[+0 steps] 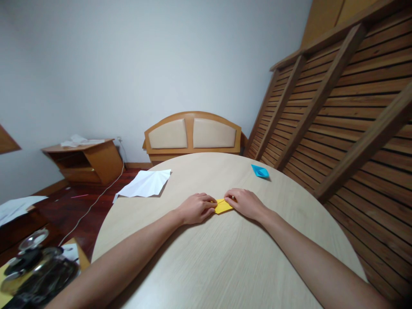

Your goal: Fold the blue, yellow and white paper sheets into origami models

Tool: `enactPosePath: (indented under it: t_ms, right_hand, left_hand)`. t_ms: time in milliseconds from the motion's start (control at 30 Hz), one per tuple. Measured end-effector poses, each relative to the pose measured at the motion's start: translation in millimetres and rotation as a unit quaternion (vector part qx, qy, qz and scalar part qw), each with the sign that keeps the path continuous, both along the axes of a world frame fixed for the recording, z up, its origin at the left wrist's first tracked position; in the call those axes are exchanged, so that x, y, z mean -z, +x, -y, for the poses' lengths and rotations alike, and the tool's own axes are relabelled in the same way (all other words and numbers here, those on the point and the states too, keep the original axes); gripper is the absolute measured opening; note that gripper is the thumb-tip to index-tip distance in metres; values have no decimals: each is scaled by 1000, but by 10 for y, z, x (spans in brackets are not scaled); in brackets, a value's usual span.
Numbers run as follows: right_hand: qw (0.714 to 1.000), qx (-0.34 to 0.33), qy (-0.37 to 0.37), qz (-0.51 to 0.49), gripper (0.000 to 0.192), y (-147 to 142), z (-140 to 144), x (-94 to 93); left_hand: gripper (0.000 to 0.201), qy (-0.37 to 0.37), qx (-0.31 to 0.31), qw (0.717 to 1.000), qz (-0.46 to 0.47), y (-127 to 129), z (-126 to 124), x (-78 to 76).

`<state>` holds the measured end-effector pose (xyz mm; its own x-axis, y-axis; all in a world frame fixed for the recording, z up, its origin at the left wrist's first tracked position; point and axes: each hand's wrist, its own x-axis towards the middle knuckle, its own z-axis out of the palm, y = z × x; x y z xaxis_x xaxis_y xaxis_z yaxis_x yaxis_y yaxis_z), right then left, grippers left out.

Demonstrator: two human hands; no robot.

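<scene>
A small folded yellow paper [222, 207] lies on the round light-wood table [225, 257], near its middle. My left hand [196, 208] rests on the paper's left end, fingers curled down and pressing it. On the paper's right end my right hand [246, 203] pinches the top edge with its fingertips. Both forearms stretch over the table from the near edge. Most of the yellow paper is hidden under the two hands.
A blue folded paper boat [260, 172] sits at the table's far right. A crumpled white sheet [144, 184] overhangs the far left edge. Beyond stand a wooden headboard [193, 135], a slatted wooden frame [337, 120] on the right and a low cabinet [85, 161].
</scene>
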<state>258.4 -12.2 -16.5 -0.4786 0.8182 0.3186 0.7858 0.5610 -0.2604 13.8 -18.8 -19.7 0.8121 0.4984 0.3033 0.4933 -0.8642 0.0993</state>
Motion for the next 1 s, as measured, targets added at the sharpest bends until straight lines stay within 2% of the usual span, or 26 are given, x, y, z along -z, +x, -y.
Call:
enactPosePath:
  t_ms: [67, 167, 267, 333, 533, 767, 1000]
  right_hand:
    - [999, -20, 24, 0, 22, -6, 5, -16]
    - [995, -86, 41, -5, 18, -35, 31, -45]
    - [988, -151, 26, -7, 16, -70, 69, -62]
    - [986, -168, 11, -5, 17, -83, 83, -58]
    - [988, -149, -25, -6, 23, -84, 74, -21]
    - [991, -123, -33, -37, 15, -103, 87, -28]
    - [989, -148, 26, -8, 17, -98, 52, 22]
  left_hand:
    - [31, -2, 3, 1000, 0, -8, -2, -7]
    - [31, -1, 3, 1000, 5, -14, -17, -6]
    - [29, -1, 6, 1000, 11, -10, -36, 14]
    - [28, -2, 6, 1000, 21, -8, -49, 38]
    - [23, 0, -18, 999, 30, -10, -81, 98]
    - [27, -8, -40, 999, 23, -22, -88, 87]
    - [21, 2, -2, 1000, 29, -30, -80, 85]
